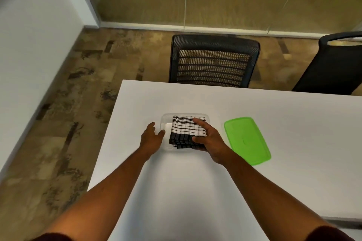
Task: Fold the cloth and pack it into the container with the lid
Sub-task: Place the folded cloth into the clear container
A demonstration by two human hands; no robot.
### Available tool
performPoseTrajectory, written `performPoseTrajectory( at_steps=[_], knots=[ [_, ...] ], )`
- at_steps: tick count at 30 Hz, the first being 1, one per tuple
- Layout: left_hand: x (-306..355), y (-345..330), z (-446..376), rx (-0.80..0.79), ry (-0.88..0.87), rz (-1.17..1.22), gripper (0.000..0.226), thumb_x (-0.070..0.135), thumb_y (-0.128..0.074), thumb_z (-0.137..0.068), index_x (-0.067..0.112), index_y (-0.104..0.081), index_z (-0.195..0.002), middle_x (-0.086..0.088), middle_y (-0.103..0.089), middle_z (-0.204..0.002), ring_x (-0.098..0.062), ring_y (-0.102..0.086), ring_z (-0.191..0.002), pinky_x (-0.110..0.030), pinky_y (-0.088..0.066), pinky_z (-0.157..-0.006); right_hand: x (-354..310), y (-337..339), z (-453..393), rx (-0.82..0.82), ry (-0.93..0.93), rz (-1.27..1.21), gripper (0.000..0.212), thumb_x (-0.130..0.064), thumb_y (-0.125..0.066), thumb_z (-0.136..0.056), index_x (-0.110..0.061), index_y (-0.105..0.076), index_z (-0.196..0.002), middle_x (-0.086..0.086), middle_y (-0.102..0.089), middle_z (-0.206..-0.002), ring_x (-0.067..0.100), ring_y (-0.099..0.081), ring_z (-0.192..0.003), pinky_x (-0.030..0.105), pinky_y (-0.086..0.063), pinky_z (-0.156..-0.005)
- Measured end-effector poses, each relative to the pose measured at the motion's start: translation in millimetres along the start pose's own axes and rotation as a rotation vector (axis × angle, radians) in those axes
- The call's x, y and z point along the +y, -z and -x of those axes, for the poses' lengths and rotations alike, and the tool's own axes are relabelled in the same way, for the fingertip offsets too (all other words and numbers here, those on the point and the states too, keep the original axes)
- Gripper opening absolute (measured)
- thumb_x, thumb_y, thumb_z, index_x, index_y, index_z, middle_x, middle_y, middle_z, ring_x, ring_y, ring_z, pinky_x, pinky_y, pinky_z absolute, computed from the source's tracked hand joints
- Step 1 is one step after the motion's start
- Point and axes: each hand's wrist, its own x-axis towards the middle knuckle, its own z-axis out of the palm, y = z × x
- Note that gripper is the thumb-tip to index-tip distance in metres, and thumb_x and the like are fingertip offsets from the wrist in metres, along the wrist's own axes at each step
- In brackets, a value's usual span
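Near the desk's (274,172) left edge, the right hand (210,139) pinches the folded cloth (186,131), seating it in the clear container (164,123) that the spread left hand (151,139) steadies, while the green lid (246,139) waits flat just right.

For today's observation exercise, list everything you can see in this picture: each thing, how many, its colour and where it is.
cloth: one, black and white check, folded, in the container
container: one, clear, on the table
lid: one, green, on the table right of the container
table: one, white
chairs: two, black, beyond the table
left hand: one, open, at the container's left edge
right hand: one, on the cloth
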Motion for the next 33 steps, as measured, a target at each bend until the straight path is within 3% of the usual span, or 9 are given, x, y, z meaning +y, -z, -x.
performPoseTrajectory(
  at_steps=[3, 8, 11, 14, 23, 27, 30, 33],
  knots=[
    [-3.6, -1.2, -22.8, -0.149, 0.069, 0.002, 0.071, 0.031, -0.059, -0.098, 0.013, -0.024, -0.156, -0.012, -0.035, -0.159, -0.027, -0.038, -0.144, -0.039, -0.033, -0.117, -2.4, -4.8, -22.5, 0.027, -0.062, -0.002, 0.071, 0.018, -0.056, -0.084, -0.035, -0.064, -0.131, -0.002, -0.066, -0.13, 0.022, -0.067, -0.107, 0.041, -0.063, -0.08],
    [-7.0, -9.0, -42.5, -0.177, 0.05, 0.078, 0.059, -0.004, -0.05, -0.091, 0.011, -0.041, -0.148, -0.014, -0.051, -0.146, -0.031, -0.05, -0.133, -0.05, -0.041, -0.112, 2.0, -7.7, -44.1, 0.05, -0.133, 0.009, 0.071, 0.017, -0.048, -0.085, -0.036, -0.064, -0.13, -0.003, -0.064, -0.131, 0.024, -0.064, -0.112, 0.034, -0.061, -0.071],
    [-9.5, -11.6, -40.7, -0.175, 0.041, 0.118, 0.06, -0.01, -0.042, -0.088, 0.012, -0.047, -0.143, -0.013, -0.057, -0.139, -0.031, -0.055, -0.127, -0.051, -0.044, -0.109, 9.0, -8.3, -47.1, 0.067, -0.151, 0.051, 0.073, 0.017, -0.047, -0.084, -0.039, -0.064, -0.129, -0.006, -0.063, -0.129, 0.021, -0.063, -0.109, 0.034, -0.062, -0.071],
    [-15.4, -11.9, -28.2, -0.223, 0.015, 0.138, 0.059, -0.01, -0.042, -0.089, 0.015, -0.048, -0.142, -0.011, -0.058, -0.138, -0.028, -0.056, -0.127, -0.049, -0.045, -0.109, 16.6, -8.9, -38.1, 0.08, -0.175, 0.055, 0.074, 0.015, -0.046, -0.084, -0.043, -0.064, -0.125, -0.006, -0.06, -0.13, 0.025, -0.061, -0.114, 0.042, -0.063, -0.078],
    [-43.4, -21.7, 56.9, -0.256, 0.004, 0.265, 0.052, -0.005, -0.051, -0.09, 0.027, -0.054, -0.131, -0.001, -0.065, -0.126, -0.019, -0.062, -0.115, -0.041, -0.052, -0.101, 59.7, -2.1, 41.1, 0.053, -0.196, 0.017, 0.083, 0.017, -0.045, -0.082, -0.053, -0.058, -0.124, -0.004, -0.059, -0.135, 0.027, -0.058, -0.12, 0.042, -0.062, -0.075],
    [-69.7, -37.7, 96.7, -0.249, 0.033, 0.235, 0.054, -0.002, -0.052, -0.092, 0.023, -0.051, -0.139, 0.005, -0.06, -0.126, -0.014, -0.057, -0.115, -0.036, -0.05, -0.101, 94.2, 7.4, 80.6, 0.009, -0.247, -0.007, 0.082, 0.017, -0.045, -0.082, -0.049, -0.058, -0.126, -0.001, -0.057, -0.139, 0.032, -0.056, -0.126, 0.054, -0.059, -0.088],
    [-90.0, -49.3, 120.5, -0.247, 0.033, 0.202, 0.05, 0.005, -0.054, -0.095, 0.022, -0.051, -0.142, 0.006, -0.06, -0.132, -0.014, -0.057, -0.119, -0.032, -0.052, -0.099, 116.6, 12.2, 102.3, -0.023, -0.278, -0.039, 0.078, 0.017, -0.045, -0.081, -0.045, -0.06, -0.126, -0.001, -0.056, -0.14, 0.033, -0.054, -0.127, 0.056, -0.057, -0.093],
    [-106.3, -57.7, 137.7, -0.244, 0.049, 0.182, 0.046, 0.019, -0.062, -0.096, 0.024, -0.051, -0.141, 0.004, -0.061, -0.134, -0.016, -0.06, -0.119, -0.039, -0.053, -0.101, 132.1, 10.8, 115.9, -0.02, -0.285, -0.032, 0.078, 0.017, -0.045, -0.081, -0.045, -0.061, -0.125, -0.001, -0.056, -0.139, 0.032, -0.054, -0.127, 0.057, -0.056, -0.094]
  ],
)
